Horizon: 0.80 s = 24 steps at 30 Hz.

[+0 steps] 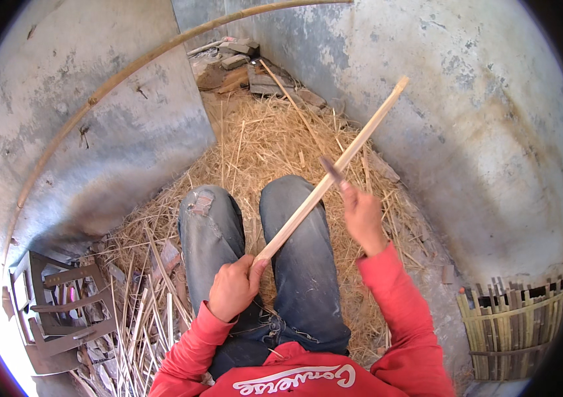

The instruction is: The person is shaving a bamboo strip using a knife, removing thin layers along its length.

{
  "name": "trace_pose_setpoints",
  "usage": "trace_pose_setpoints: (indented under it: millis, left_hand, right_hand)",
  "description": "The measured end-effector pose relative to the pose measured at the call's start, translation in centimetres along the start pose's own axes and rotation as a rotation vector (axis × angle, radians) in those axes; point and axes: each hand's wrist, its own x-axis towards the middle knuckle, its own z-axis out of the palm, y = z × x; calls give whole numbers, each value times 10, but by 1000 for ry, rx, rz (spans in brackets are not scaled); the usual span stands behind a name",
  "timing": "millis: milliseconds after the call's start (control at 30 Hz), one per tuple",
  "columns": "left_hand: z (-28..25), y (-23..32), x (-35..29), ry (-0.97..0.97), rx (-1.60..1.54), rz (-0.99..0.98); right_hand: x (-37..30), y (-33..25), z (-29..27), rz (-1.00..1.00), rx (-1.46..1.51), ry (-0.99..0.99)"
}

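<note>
My left hand (pixel 232 286) is closed round the near end of a long, pale bamboo strip (pixel 298 218). The strip slants up over my right thigh toward the far right, its far end in the air. In my right hand (pixel 363 215) is a knife (pixel 330 168) with a short dark blade, lying across the strip past its middle. My fingers hide the knife's handle. Under the strip are my knees (pixel 218 225) in worn blue jeans.
Shavings (pixel 261 135) cover the floor ahead. Long split strips (pixel 162 298) pile up at my left, beside a dark slatted frame (pixel 69 301). A slatted bamboo basket (pixel 516 327) stands at right. A curved pole (pixel 116 79) crosses before the left wall; bricks (pixel 235 61) lie in the far corner.
</note>
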Motion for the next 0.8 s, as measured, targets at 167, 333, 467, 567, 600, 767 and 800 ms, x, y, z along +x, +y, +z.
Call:
trace_pose_setpoints:
  millis: [167,333,467,567,600,767,800]
  left_hand:
    - [1,-2,1,-24,72,-3]
    - [8,0,8,-5,-4,15]
    - [-2,-2,7,-32,46,-19]
    - [-2,1,10,9,17,23]
    - [-3,0,9,-7,38,4]
    - [4,-4,14,0,21,16]
    - [4,-3,14,16,43,31]
  right_hand:
    - [-10,3,5,-25,-57,50]
    - [8,2,7,64,25,-20]
    - [18,13,0,35,-30,-18]
    - [10,6,9,46,-31,-47]
    - [5,5,14,-2,-45,-59]
    - [26,5,1,108,-6,-76]
    - [15,2,12,52,28,-64]
